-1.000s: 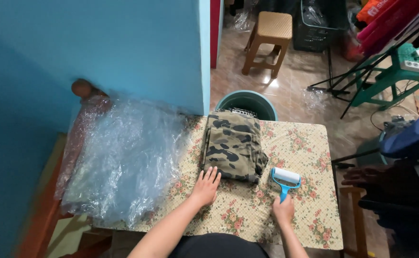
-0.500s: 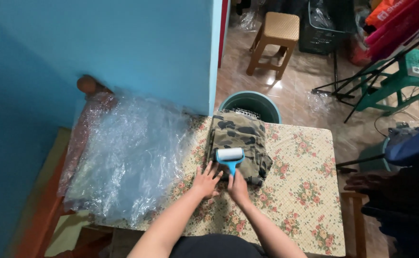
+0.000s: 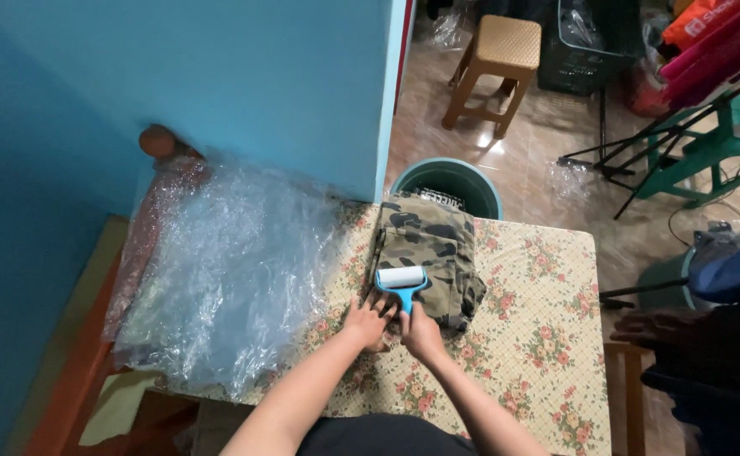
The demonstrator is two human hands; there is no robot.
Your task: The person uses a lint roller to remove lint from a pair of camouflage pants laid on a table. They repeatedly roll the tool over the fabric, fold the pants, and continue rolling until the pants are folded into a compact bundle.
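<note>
Folded camo garment [image 3: 425,257] lies on the floral-cloth bench [image 3: 547,338], long axis running away from the person toward the teal bin [image 3: 454,181] past the far edge. Lint roller [image 3: 402,279] sits on its near half: white roll lies crosswise, blue handle points back to the person. Right hand [image 3: 422,331] is closed round the handle. Left hand [image 3: 368,323] is flat, fingers spread, pressing the garment's near edge. Clear plastic bags [image 3: 235,270] are piled just left.
</note>
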